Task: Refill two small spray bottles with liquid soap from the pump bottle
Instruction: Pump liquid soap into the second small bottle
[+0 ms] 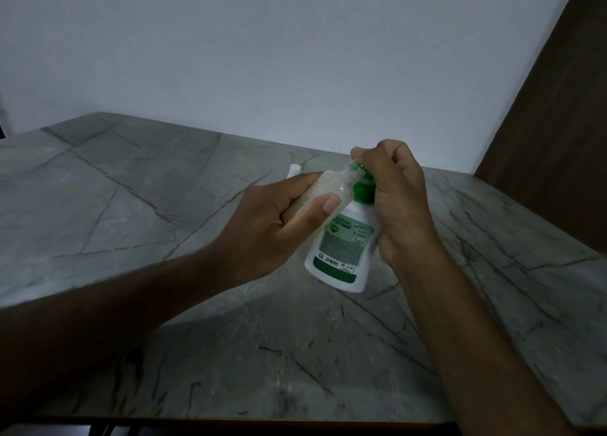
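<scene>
The grey veined table (138, 205) carries the white pump bottle (341, 254), standing near the far edge and leaning slightly left. The right hand (394, 192) grips its green pump (363, 192). The left hand (279, 218) grips a clear spray bottle (331, 185), long axis tilted, mouth pointing up-right at the pump spout.

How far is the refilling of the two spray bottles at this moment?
In hand: the left hand holds a small clear bottle tilted, mouth at the green pump, which the right hand grips. The pump bottle stands on the table. Its fill level is unclear. A white thing behind may be the second bottle; nothing looks finished.
</scene>
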